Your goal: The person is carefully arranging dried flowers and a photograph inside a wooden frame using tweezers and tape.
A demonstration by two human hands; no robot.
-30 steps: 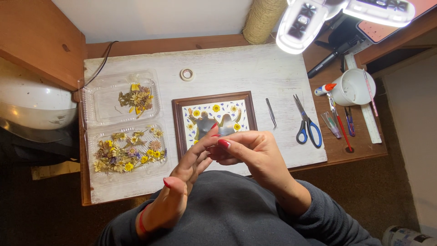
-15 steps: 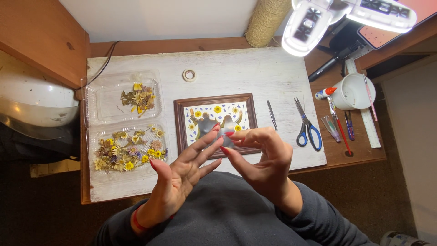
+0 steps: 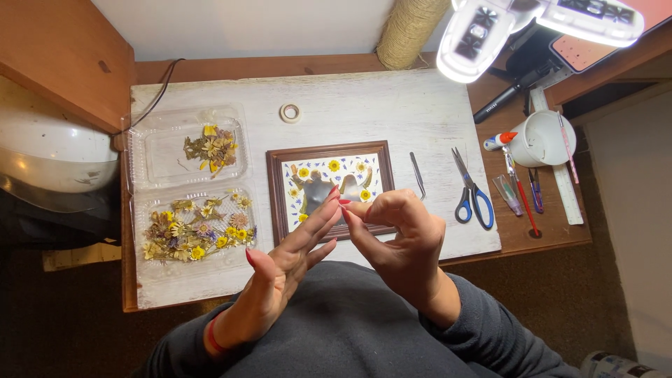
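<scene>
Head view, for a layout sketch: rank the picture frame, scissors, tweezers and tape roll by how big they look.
1. Picture frame
2. Scissors
3. Tweezers
4. Tape roll

All four lie flat on the same white board, so nearness to the camera hardly skews this order.

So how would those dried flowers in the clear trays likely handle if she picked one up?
The dried flowers look thin and shrivelled, so probably very light and brittle; petals may crumble under a firm pinch. They lie loose and tangled in the clear tray, so one might drag others along. The tweezers beside the frame probably suit them better.
</scene>
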